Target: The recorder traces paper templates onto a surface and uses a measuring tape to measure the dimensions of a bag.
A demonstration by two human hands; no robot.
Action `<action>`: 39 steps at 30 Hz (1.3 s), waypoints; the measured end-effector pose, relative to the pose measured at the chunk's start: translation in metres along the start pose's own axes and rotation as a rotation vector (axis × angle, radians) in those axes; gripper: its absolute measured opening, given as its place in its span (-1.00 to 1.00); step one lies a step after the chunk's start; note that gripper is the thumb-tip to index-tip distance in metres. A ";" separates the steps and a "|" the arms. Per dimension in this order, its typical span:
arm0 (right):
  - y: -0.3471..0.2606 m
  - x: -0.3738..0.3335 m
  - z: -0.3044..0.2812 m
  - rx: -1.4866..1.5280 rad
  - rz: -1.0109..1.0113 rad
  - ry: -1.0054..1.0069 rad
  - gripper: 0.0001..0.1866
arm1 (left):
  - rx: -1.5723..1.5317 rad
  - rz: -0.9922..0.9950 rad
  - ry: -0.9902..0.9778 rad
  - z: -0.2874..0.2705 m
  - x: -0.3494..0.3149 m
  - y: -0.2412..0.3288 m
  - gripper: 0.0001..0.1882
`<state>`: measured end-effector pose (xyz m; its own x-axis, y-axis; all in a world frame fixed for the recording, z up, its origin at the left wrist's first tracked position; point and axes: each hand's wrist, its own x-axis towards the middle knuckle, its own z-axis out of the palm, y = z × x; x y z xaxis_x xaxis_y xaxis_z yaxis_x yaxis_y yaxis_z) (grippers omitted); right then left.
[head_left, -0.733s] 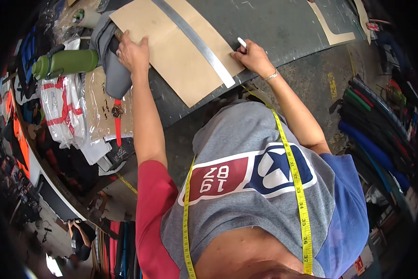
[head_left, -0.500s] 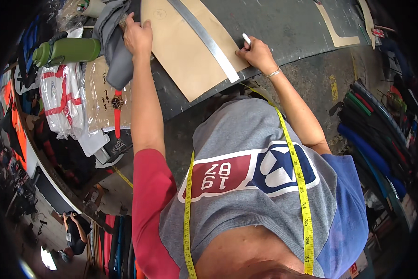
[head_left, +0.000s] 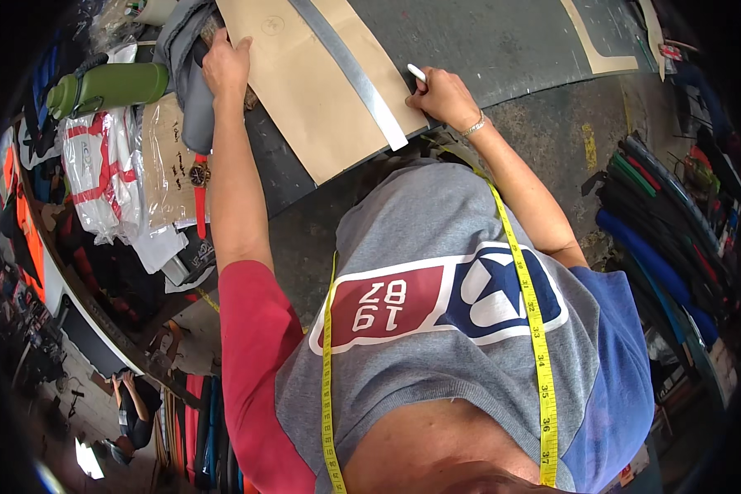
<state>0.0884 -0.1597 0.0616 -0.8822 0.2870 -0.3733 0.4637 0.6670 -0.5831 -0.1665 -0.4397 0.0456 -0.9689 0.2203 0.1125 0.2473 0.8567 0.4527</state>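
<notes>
A large tan paper pattern piece [head_left: 296,90] lies on the dark grey worktable, its near corner at the table edge. Along it runs a curved-looking metal ruler [head_left: 350,70]. My left hand [head_left: 226,70] rests at the paper's left edge, thumb and index finger apart, beside a bunched grey cloth [head_left: 196,107]; its other fingers are partly hidden. A rough brown thing shows under that hand, too covered to name. My right hand [head_left: 446,99] is closed around a white pen [head_left: 417,72], just right of the ruler's near end.
To the left are a green bottle [head_left: 111,86], a plastic-wrapped package [head_left: 98,173] and an orange-strapped watch [head_left: 199,174]. An L-shaped tan piece [head_left: 597,49] lies far right. Rolled materials [head_left: 659,214] stack at right. A yellow tape measure [head_left: 543,362] hangs around my neck. Another person [head_left: 135,412] stands lower left.
The paper and ruler have shifted left together with both my hands. My right hand still holds the pen. The whole view has also shifted slightly.
</notes>
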 end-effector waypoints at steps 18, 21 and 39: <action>0.008 -0.006 -0.002 0.027 -0.013 -0.011 -0.55 | 0.135 0.016 0.039 0.010 0.003 -0.009 -0.42; 0.011 -0.002 0.000 0.016 -0.036 -0.007 -0.54 | -0.064 -0.020 0.042 0.001 -0.004 0.005 -0.43; 0.007 -0.003 0.008 0.005 0.004 -0.030 -0.51 | 0.091 -0.096 0.442 0.028 -0.030 0.010 -0.43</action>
<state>0.0949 -0.1612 0.0532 -0.8775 0.2688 -0.3972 0.4678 0.6621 -0.5855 -0.1351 -0.4248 0.0216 -0.8913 -0.0654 0.4488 0.1361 0.9053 0.4024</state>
